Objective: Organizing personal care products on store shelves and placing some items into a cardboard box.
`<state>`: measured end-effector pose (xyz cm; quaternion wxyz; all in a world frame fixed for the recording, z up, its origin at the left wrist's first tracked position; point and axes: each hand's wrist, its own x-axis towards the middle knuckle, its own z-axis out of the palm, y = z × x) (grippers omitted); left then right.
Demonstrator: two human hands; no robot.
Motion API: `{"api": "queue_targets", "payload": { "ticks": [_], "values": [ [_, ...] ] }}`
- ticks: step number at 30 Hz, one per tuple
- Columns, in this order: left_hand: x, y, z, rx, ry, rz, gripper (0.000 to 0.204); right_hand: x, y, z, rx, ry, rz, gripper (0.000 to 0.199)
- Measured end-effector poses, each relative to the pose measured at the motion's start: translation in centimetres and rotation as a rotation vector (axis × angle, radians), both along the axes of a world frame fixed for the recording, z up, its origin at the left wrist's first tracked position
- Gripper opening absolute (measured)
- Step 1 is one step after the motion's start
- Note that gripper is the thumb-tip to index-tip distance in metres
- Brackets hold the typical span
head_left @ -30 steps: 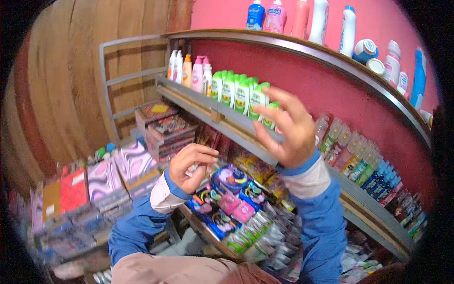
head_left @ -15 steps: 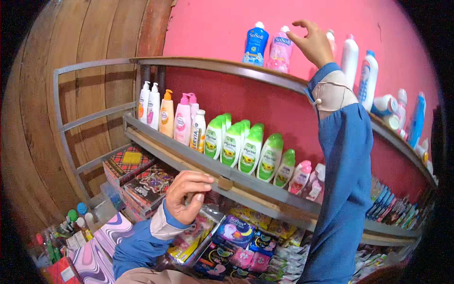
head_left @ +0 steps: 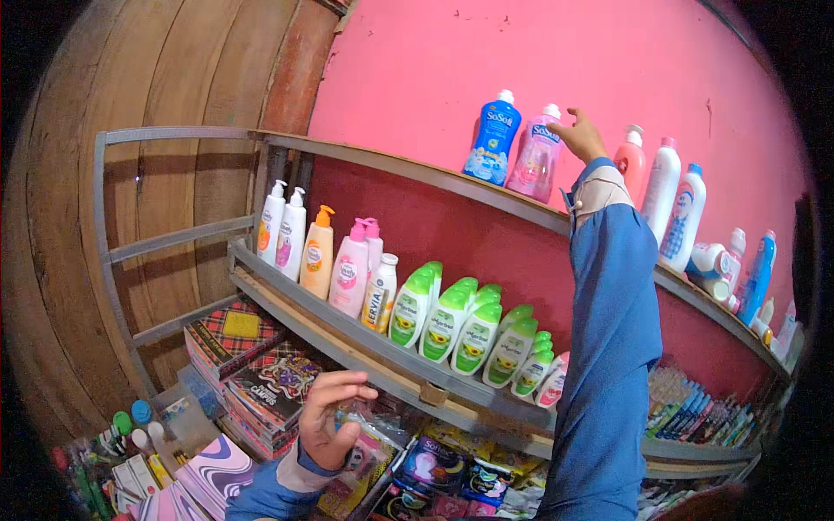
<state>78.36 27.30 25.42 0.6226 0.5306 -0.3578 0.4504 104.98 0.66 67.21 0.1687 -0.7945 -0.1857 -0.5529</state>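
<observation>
My right hand (head_left: 582,137) is raised at the top shelf, just right of a pink bottle with a white cap (head_left: 532,165). Its thumb and index finger are apart, the thumb overlapping the bottle's upper edge; whether it touches cannot be told. To the left of that bottle stands a blue one (head_left: 493,143), also white-capped. Low in front of the middle shelf hovers my left hand (head_left: 328,421), fingers stretched, thumb apart, holding nothing. It is nearest a stack of books with dark covers (head_left: 269,382) and plastic-wrapped packets (head_left: 369,460).
Green-capped white bottles (head_left: 447,321) and pump bottles (head_left: 349,273) line the middle shelf. Farther right along the top shelf (head_left: 417,174) stand a pink pump bottle (head_left: 630,161) and tall white bottles (head_left: 662,187). Many pens (head_left: 699,417) are below. A metal frame (head_left: 102,208) borders the left.
The shelves and bottles sit lower in the picture as the view has shifted. My right hand stays beside the pink bottle, and my left hand remains held low in front of the shelf.
</observation>
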Motion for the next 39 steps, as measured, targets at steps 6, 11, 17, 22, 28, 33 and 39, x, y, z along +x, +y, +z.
{"api": "queue_targets", "payload": {
  "ticks": [6,11,17,22,28,33,39],
  "values": [
    [1.6,0.6,-0.9,-0.104,0.015,0.020,0.031,4.1,0.8,1.4,-0.052,0.079,0.017,0.080],
    [0.6,0.3,-2.7,-0.237,0.114,-0.036,0.023,5.4,1.4,2.2,-0.166,0.116,-0.126,0.090],
    [-0.3,0.4,-2.8,-0.166,0.112,0.130,0.027,5.3,1.5,4.5,-0.252,0.141,-0.187,0.098],
    [2.3,1.2,-3.7,-0.025,-0.009,0.024,0.025,7.0,-2.3,6.6,-0.495,0.219,-0.286,0.103],
    [3.1,3.2,-3.3,0.165,0.043,-0.134,0.034,8.6,-0.1,4.7,-0.246,0.430,-0.371,0.098],
    [3.2,3.6,-2.9,0.172,0.034,-0.187,0.036,10.1,-2.2,5.9,-0.273,0.460,-0.307,0.100],
    [2.5,2.9,-3.2,0.040,0.153,-0.120,0.033,11.4,-3.8,6.8,-0.130,0.569,-0.233,0.097]
  ]
}}
